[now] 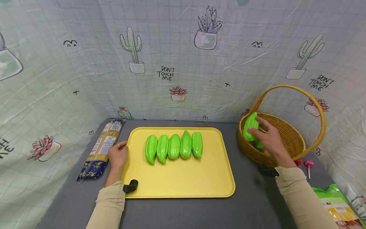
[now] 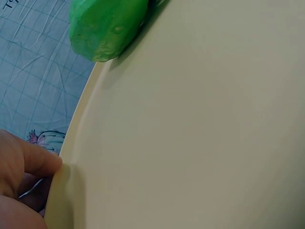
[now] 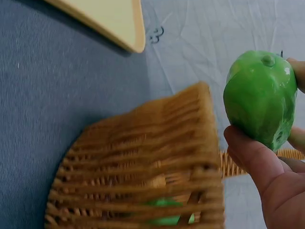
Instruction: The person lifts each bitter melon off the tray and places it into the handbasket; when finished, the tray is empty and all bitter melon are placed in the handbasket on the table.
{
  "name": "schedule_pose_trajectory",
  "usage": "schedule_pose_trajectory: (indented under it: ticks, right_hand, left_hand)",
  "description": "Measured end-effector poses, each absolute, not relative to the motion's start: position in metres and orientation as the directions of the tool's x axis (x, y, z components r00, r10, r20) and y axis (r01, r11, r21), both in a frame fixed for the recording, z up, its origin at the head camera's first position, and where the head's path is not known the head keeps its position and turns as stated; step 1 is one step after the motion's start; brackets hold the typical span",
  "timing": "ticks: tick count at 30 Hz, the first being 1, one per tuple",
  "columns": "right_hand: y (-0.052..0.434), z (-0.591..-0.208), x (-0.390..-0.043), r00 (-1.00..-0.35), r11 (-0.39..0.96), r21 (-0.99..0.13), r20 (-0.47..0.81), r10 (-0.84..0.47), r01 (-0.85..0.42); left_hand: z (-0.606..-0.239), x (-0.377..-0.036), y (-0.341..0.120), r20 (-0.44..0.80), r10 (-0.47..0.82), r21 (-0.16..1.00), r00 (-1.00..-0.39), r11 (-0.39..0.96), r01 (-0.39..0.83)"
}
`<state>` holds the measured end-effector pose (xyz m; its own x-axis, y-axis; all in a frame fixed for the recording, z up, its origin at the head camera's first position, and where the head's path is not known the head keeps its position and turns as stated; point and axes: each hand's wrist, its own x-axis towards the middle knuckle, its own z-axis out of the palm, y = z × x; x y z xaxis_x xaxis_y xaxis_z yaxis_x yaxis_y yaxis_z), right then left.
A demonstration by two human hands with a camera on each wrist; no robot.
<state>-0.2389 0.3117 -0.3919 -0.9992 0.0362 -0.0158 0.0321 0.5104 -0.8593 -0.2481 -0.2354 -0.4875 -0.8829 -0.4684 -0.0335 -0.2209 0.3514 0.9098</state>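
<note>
My right hand (image 1: 269, 136) pinches a glossy green bitter melon (image 1: 252, 126) between thumb and fingers, above the left side of a wicker basket (image 1: 297, 148). In the right wrist view the melon (image 3: 259, 98) is seen end-on, apart from the basket's rim. Another bitter melon (image 1: 259, 145) lies inside the basket, partly hidden by the hand. Several more bitter melons (image 1: 174, 147) lie side by side across the upper part of a yellow tray (image 1: 183, 183). At the tray's left edge rests my left hand (image 1: 118, 156), one fingertip touching the rim (image 2: 66, 167).
Left of the tray lies a long pack, apparently of pasta (image 1: 103, 148). Right of the basket are lollipops (image 1: 308, 164), with a green bag (image 1: 340, 203) nearer the front. The basket's tall handle (image 1: 323, 122) arches up. A printed cloth (image 1: 183, 63) hangs behind the table.
</note>
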Motion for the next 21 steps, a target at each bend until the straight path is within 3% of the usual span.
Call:
schedule_pose_trajectory:
  ticks: [21]
  right_hand:
    - [0.334,-0.412,-0.254,-0.986,0.667,-0.734,-0.166,0.000,0.124]
  left_hand:
    - [-0.487,-0.248,-0.235,-0.029,-0.486,0.909,-0.874,0.350,-0.225]
